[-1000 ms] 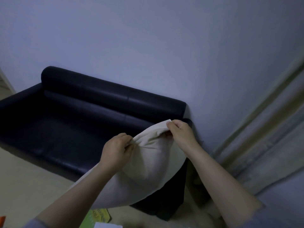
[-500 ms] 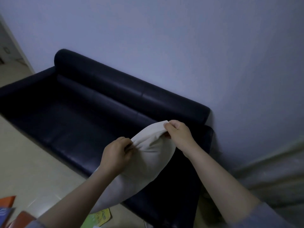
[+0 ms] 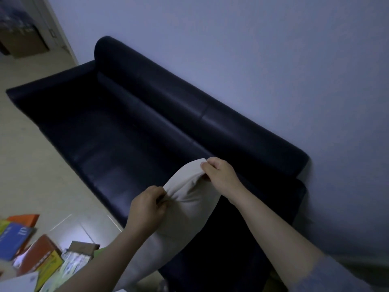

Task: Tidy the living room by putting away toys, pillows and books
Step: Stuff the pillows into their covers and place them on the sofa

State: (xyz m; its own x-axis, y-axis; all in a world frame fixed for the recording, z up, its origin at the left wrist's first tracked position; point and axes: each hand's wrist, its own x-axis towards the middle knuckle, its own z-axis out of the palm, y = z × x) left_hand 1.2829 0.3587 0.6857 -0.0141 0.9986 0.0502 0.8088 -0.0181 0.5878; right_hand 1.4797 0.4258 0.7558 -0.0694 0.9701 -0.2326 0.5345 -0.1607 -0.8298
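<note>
Above the right end of the dark navy leather sofa (image 3: 134,131), both hands hold a cream fabric pillow (image 3: 187,209) by its top edge. The left hand (image 3: 147,207) bunches the cloth in clenched fingers; the right hand (image 3: 221,175) pinches the upper corner. Scattered colourful books (image 3: 31,256) lie on the pale floor (image 3: 42,175).

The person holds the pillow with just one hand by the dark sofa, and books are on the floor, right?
Not one hand: the head view shows the left hand and the right hand both gripping the pillow by the dark sofa. The books are on the floor.
</note>
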